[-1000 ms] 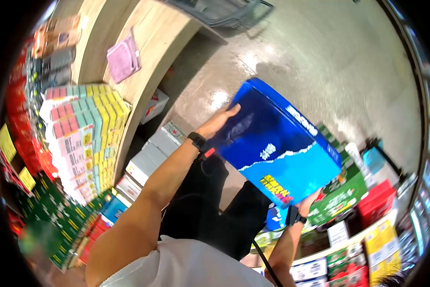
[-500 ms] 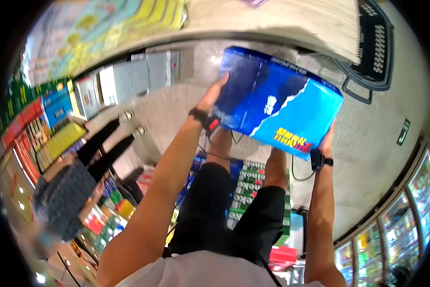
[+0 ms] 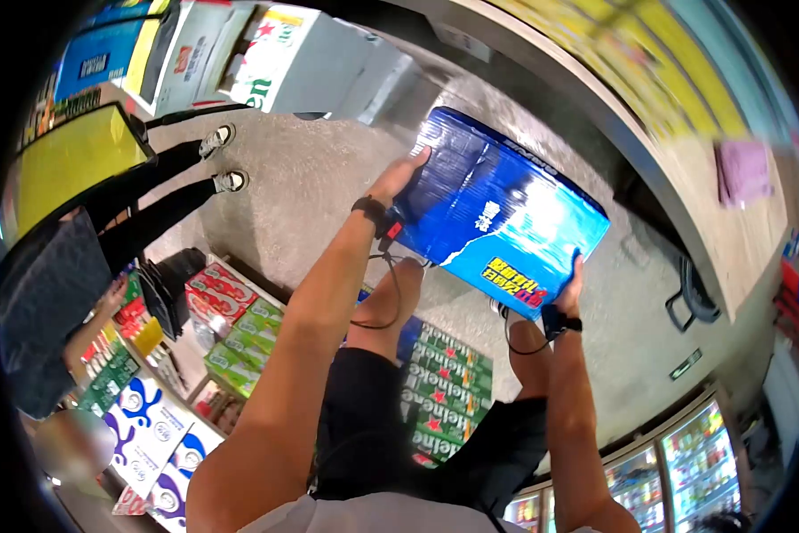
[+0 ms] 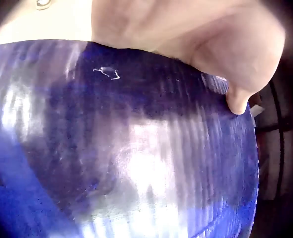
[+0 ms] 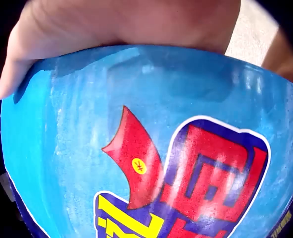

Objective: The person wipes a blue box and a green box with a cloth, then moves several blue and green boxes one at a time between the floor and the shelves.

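A blue cardboard carton [image 3: 471, 209], dark at one end and light blue at the other with yellow and red lettering, is held in front of the body above the floor. My left hand [image 3: 401, 176] grips its dark end, thumb along the top edge. At the light-blue end my right hand [image 3: 572, 286] holds the side, thumb over the edge. The fingers of both hands are hidden behind or beneath the carton. In the left wrist view the left hand [image 4: 235, 44] lies against the glossy dark panel; the right wrist view shows the right hand [image 5: 121, 27] along the light-blue edge.
Green beer cartons [image 3: 448, 391] stand between my legs. Grey cartons [image 3: 333, 67] line the upper left. A wooden shelf [image 3: 684, 191] with a pink cloth [image 3: 743, 171] runs along the upper right. Another person's shoes [image 3: 231, 181] show at left. Glass-door coolers [image 3: 702, 462] stand lower right.
The view has turned, so the wooden shelf has swung from the left to the upper right. The other person now appears larger at the left. Both hands still hold the carton.
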`<state>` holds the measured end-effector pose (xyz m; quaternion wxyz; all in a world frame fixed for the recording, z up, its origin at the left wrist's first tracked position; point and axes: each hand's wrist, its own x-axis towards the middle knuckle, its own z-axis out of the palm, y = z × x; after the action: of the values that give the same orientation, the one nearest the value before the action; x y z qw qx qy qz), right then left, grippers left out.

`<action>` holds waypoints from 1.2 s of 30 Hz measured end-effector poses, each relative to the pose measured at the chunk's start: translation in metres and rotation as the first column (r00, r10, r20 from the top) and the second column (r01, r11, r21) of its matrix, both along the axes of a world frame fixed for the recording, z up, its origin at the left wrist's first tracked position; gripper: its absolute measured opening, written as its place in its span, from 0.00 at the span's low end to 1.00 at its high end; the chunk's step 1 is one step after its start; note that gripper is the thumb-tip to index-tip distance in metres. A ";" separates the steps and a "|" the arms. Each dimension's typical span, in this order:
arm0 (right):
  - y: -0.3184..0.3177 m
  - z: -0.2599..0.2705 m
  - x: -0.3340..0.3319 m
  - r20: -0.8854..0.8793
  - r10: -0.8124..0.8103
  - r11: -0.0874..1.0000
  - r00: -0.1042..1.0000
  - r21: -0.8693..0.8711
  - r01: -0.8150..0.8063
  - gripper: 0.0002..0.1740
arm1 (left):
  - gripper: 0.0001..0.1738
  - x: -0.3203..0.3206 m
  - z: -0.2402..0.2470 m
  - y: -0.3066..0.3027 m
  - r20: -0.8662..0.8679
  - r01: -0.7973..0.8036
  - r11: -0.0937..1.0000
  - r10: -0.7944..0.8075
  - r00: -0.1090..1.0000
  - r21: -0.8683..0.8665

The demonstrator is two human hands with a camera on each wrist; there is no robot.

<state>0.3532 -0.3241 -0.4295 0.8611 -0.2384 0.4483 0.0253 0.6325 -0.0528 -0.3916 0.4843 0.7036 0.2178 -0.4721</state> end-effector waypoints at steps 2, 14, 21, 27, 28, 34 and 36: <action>0.012 -0.032 0.029 0.008 0.011 1.000 1.000 -0.008 -0.011 0.44 | 0.38 0.028 -0.017 0.013 0.013 -0.032 0.999 0.032 0.999 0.010; 0.029 -0.210 0.134 -0.059 0.119 0.979 0.991 -0.159 -0.127 0.43 | 0.46 0.117 -0.171 0.036 0.205 -0.024 0.998 0.011 0.979 0.060; 0.041 -0.252 0.166 -0.122 0.072 0.997 0.990 -0.031 -0.076 0.43 | 0.44 0.154 -0.262 0.037 0.422 0.105 0.953 -0.223 0.879 0.285; 0.044 -0.267 0.164 0.008 0.153 0.987 0.988 0.054 -0.153 0.43 | 0.42 0.138 -0.244 0.025 0.356 0.102 0.877 -0.295 0.887 0.470; 0.044 -0.261 0.165 0.038 0.181 0.974 0.983 0.134 -0.185 0.43 | 0.42 0.134 -0.233 0.021 0.269 0.107 0.829 -0.296 0.917 0.549; 0.041 -0.183 0.153 -0.330 0.437 0.873 0.837 -0.069 -0.484 0.58 | 0.35 0.048 -0.207 0.014 0.519 -0.033 0.774 -0.392 0.759 0.632; 0.044 -0.144 0.143 -0.371 0.447 0.846 0.814 -0.118 -0.519 0.52 | 0.29 0.004 -0.186 0.020 0.512 -0.038 0.854 -0.276 0.813 0.519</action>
<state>0.4959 -0.2804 -0.5737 0.7077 -0.4284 0.5100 0.2355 0.6363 -0.0331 -0.5776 0.2930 0.9262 0.1330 -0.1964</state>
